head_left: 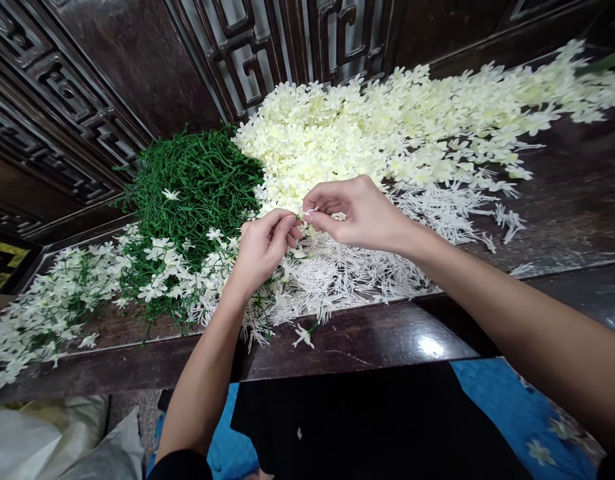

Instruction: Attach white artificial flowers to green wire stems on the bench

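Note:
My left hand (270, 241) pinches a green plastic stem, whose tip (298, 217) pokes out between thumb and forefinger. Close against it, my right hand (348, 212) grips a small white piece (312, 211) between thumb and fingertips, apparently a stamen piece. The two sets of fingertips nearly meet. Under and beside my hands spreads a heap of thin white plastic stamens (347, 270). Behind them lies a large pile of cream artificial petals (332, 143). A mound of green stems (197, 177) sits to the left of my hands.
Assembled white flowers on green stems (62, 287) cover the left part of the dark wooden bench (377, 333). One loose flower (303, 335) lies at its front edge. Carved wooden lattice (247, 50) rises behind. Pale sacks (47, 437) stand on the floor, lower left.

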The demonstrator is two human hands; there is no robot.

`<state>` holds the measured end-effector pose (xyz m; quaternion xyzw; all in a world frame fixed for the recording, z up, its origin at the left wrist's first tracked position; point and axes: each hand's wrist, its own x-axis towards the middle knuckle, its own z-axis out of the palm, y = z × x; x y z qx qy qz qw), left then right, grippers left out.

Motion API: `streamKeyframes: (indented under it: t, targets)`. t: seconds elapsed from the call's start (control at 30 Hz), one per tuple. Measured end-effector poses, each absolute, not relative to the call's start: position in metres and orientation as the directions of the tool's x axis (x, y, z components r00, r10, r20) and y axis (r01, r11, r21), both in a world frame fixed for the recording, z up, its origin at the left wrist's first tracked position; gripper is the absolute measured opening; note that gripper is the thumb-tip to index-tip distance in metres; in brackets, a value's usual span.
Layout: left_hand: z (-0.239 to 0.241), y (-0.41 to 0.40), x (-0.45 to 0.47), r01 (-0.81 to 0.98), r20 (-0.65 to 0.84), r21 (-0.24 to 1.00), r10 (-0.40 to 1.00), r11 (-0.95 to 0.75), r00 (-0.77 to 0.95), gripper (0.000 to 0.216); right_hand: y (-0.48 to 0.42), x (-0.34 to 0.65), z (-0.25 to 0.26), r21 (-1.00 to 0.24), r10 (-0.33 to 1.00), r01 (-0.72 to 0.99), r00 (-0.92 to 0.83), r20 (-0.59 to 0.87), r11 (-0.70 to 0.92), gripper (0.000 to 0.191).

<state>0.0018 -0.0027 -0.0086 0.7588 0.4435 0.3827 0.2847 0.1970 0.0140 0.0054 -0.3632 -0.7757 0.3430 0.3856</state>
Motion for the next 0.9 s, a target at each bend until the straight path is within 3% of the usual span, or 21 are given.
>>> streamKeyframes:
  t: [0.6, 0.9]
  targets:
    - [-0.0109, -0.0029, 0.0069, 0.448, 0.391, 0.750, 0.873, -0.486, 0.292, 0.020, 0.0153, 0.1978, -0.0003, -0.747, 0.789, 0.327, -0.459, 0.409, 0.578, 0.019]
    - [-0.0131, -0.0004, 0.0048, 0.344, 0.336, 0.834, 0.892, -0.431, 0.303, 0.018, 0.0143, 0.1978, 0.0031, -0.821, 0.807, 0.244, -0.459, 0.371, 0.516, 0.019]
